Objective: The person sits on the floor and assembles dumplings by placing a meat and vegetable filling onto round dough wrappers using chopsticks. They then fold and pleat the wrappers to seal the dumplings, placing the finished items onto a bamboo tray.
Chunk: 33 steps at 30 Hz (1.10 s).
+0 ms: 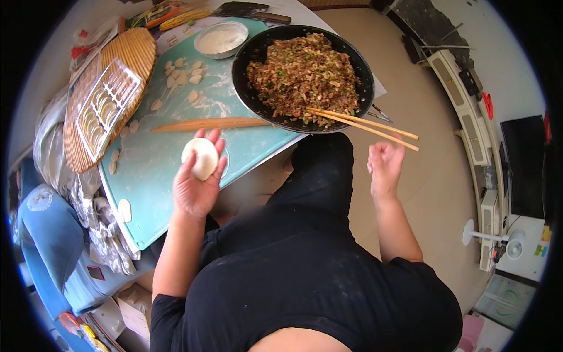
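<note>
My left hand point(198, 190), palm up over the board's near edge, holds a round white dumpling wrapper point(202, 159) on its bent fingers. My right hand point(386, 170) is raised beyond the pan's right side, its fingers loosely curled and apart. Its fingertips meet the outer ends of a pair of wooden chopsticks point(375, 125) and are partly hidden behind them; I see no grip around the sticks. The chopsticks lean over the rim of a dark pan point(241, 88), tips in a heap of chopped brown and green filling point(308, 73).
A floury teal board point(141, 193) bears a wooden rolling pin point(205, 124), several small dough pieces point(182, 73) and a metal bowl point(221, 40) of flour. Left lies a woven tray point(146, 44) with a clear plastic tray point(108, 108) of dumplings. Behind are a cleaver point(240, 9) and corn point(185, 19).
</note>
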Available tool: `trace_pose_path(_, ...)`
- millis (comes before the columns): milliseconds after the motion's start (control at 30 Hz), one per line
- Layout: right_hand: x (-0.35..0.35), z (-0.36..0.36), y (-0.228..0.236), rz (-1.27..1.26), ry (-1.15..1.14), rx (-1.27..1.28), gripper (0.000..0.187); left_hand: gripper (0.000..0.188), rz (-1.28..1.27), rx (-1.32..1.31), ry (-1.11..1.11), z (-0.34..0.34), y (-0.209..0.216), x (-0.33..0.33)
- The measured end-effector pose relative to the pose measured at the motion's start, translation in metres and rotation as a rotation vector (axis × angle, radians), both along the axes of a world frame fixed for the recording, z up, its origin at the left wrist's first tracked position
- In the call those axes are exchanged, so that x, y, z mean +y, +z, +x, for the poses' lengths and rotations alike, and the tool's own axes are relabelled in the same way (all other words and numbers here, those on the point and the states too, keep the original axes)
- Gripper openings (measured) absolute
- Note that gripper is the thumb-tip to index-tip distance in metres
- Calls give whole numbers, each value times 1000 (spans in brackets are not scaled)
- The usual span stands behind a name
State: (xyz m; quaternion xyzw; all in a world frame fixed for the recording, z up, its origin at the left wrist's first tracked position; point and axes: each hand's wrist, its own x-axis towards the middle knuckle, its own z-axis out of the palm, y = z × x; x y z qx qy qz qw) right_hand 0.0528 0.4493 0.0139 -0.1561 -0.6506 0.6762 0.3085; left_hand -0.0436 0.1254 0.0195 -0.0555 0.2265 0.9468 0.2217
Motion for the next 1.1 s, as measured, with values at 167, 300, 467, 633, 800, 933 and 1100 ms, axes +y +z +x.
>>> trace_pose_path(167, 24, -57, 25, 62, 152, -87, 23, 34, -382, -294, -13, 1, -5, 37)
trace_pose_path(300, 7, -99, 28, 561, 296, 8, 13, 27, -459, -316, 8, 8, -6, 37)
trace_pose_path(467, 0, -108, 61, 482, 377, -115, 14, 27, -462, -384, 119, 12, -17, 20)
trace_pose_path(633, -25, -153, 50, 480, 465, 146, 16, 32, -358, -390, 39, 11, -12, 35)
trace_pose_path(800, -31, -183, 25, 740, 559, 63, 15, 34, -310, -392, -22, 7, -7, 39)
trace_pose_path(933, -36, -176, 30, 883, 597, 4, 15, 33, -284, -400, -25, 9, -14, 35)
trace_pose_path(1100, -26, -167, 20, 779, 593, -23, 15, 32, -268, -431, -35, 12, -18, 33)
